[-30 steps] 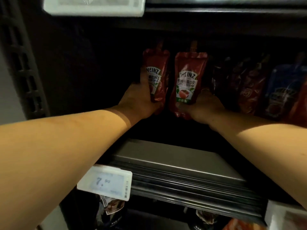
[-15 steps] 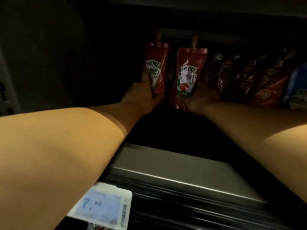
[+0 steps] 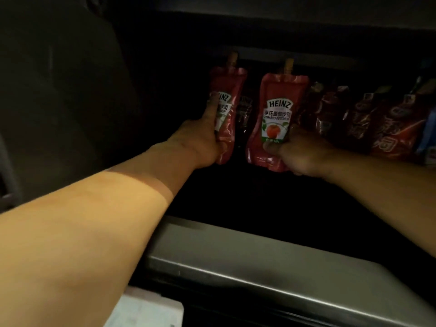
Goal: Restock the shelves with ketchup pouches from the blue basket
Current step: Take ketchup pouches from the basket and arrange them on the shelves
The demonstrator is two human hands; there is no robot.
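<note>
Deep in the dim shelf bay, the left hand (image 3: 200, 142) grasps a red ketchup pouch (image 3: 227, 109), thumb laid up its front. The pouch stands upright, long axis vertical, spout pointing up, its label turned partly away. Just beside it, apart by a dark gap, the right hand (image 3: 299, 154) pinches the lower edge of a second pouch (image 3: 276, 116), also upright, spout up, leaning slightly, label facing out. Further right, a row of dark red pouches (image 3: 368, 121) lines the back of the shelf. Below runs the grey shelf edge (image 3: 247, 263).
</note>
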